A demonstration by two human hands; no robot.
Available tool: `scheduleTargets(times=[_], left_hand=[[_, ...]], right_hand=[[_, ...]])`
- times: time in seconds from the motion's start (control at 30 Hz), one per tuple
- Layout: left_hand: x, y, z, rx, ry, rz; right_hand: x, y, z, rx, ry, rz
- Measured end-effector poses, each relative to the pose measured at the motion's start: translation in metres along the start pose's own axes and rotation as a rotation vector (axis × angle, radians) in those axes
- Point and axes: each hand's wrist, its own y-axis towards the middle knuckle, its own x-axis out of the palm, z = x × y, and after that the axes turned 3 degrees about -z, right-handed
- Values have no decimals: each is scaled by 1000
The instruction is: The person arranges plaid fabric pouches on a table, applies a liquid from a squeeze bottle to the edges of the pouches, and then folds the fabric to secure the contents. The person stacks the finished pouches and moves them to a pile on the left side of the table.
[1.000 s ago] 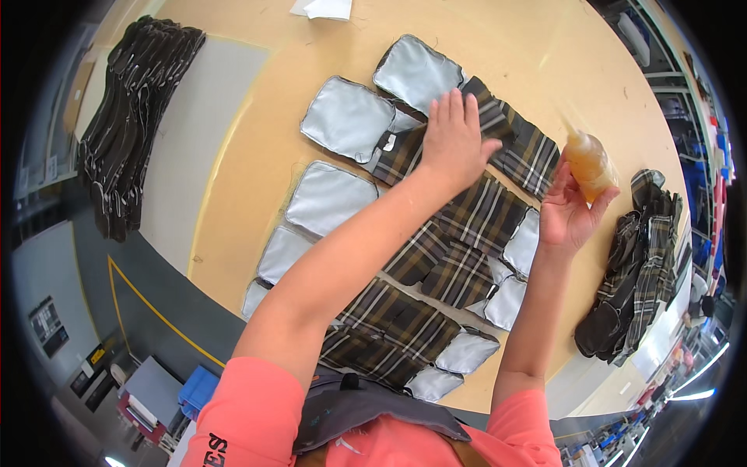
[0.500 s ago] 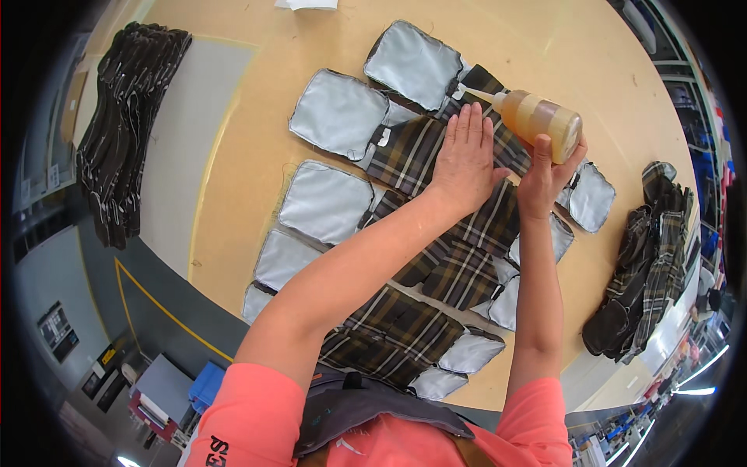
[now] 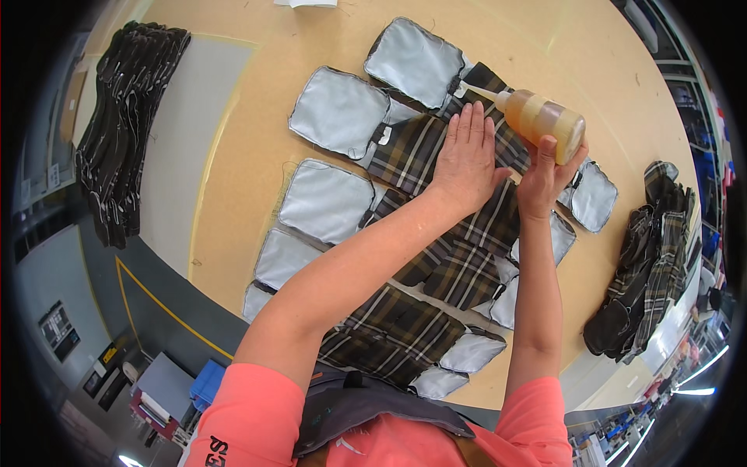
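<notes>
My left hand [image 3: 464, 163] lies flat on a dark plaid fabric piece [image 3: 406, 152], its fingers stretched out. In my right hand [image 3: 545, 177] is a squeeze bottle [image 3: 543, 119] of amber liquid, tilted with its long pale nozzle pointing left. The nozzle tip is at a small white tab [image 3: 461, 89] on the far plaid piece [image 3: 484, 80], beside a silvery grey pocket panel [image 3: 413, 62]. Whether the tip touches the tab I cannot tell. Another white tab [image 3: 385, 135] shows on the plaid piece under my left hand, next to a second grey panel [image 3: 339, 111].
More plaid pieces with grey panels [image 3: 327, 202] overlap in a row toward me on the tan table [image 3: 233, 226]. A stack of dark cloth pieces [image 3: 128, 132] lies at the far left. Folded plaid pieces [image 3: 642, 265] are heaped at the right edge.
The bottle in my right hand has shifted very slightly to the right. My left hand stays in place on the plaid fabric.
</notes>
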Motion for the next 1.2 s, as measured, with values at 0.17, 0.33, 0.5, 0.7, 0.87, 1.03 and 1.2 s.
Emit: scheduleTargets(times=[0.17,0.33,0.5,0.7,0.87,1.03,1.2], left_hand=[[-2,0,0,-16,-11,-31],[-1,1,2,18,21,-15],[-14,16,-8,107,78,75],[-10,43,-8,140,141,79],[-4,53,-10,237,195,149],[-14,44,1,172,125,-22],[-7,47,5,223,194,-13]], right_hand=[[0,-8,-5,115,159,-14],[-31,-3,-31,511,957,35],[-148,-49,-108,539,1037,106],[-308,-212,-157,779,-595,406],[-331,-277,-141,870,-1712,178],[-212,-155,-144,231,-1536,130],[-78,-29,-67,-124,-1040,-318]])
